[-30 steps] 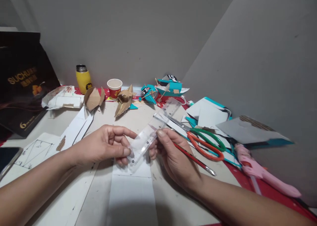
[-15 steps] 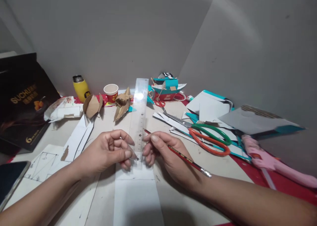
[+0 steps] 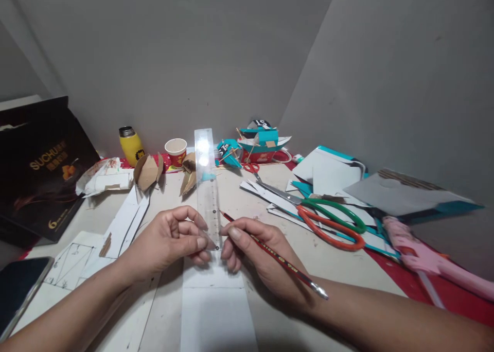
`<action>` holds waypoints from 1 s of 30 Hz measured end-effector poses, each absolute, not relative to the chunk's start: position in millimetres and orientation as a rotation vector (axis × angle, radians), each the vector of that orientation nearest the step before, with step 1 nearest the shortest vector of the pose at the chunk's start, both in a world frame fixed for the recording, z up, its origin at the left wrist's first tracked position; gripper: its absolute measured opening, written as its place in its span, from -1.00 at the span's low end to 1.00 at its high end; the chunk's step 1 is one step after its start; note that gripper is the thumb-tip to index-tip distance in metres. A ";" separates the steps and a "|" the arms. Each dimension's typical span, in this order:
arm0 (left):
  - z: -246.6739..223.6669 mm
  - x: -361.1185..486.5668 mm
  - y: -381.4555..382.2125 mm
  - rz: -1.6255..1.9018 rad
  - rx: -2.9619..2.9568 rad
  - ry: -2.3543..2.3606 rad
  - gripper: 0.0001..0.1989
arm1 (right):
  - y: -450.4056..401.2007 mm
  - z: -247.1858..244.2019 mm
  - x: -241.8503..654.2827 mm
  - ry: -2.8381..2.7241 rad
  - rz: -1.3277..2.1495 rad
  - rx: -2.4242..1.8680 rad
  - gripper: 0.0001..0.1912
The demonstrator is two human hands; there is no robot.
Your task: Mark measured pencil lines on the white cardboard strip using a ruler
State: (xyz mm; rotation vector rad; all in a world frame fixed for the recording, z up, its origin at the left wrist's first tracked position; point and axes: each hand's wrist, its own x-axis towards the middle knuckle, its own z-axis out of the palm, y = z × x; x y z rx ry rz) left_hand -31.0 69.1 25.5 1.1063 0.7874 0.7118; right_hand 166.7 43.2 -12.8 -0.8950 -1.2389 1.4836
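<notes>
A clear plastic ruler (image 3: 208,192) is raised over the table, its far end leaning slightly left. My left hand (image 3: 175,239) pinches its near end between thumb and fingers. My right hand (image 3: 258,244) grips a red and black pencil (image 3: 283,264), its tip beside the ruler's right edge. Some right-hand fingers are close to the ruler's lower end; whether they touch it I cannot tell. Below both hands lies a white strip of card (image 3: 214,311) with a pencil line across it.
Big scissors (image 3: 332,223) lie among white and teal card scraps (image 3: 335,172) on the right, near a pink glue gun (image 3: 436,259). Behind stand a paper cup (image 3: 176,151), a yellow bottle (image 3: 131,146) and teal paper boats (image 3: 262,141). A phone (image 3: 21,290) and black box (image 3: 42,172) are left.
The ruler's far end has swung left, so it now leans that way. The pencil tip sits slightly lower in view and a little left. The whole view has shifted slightly.
</notes>
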 end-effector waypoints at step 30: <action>24.7 -36.4 76.1 0.785 1.216 0.888 -0.67 | 44.0 -7.3 169.0 -1.155 1.334 -0.911 -0.71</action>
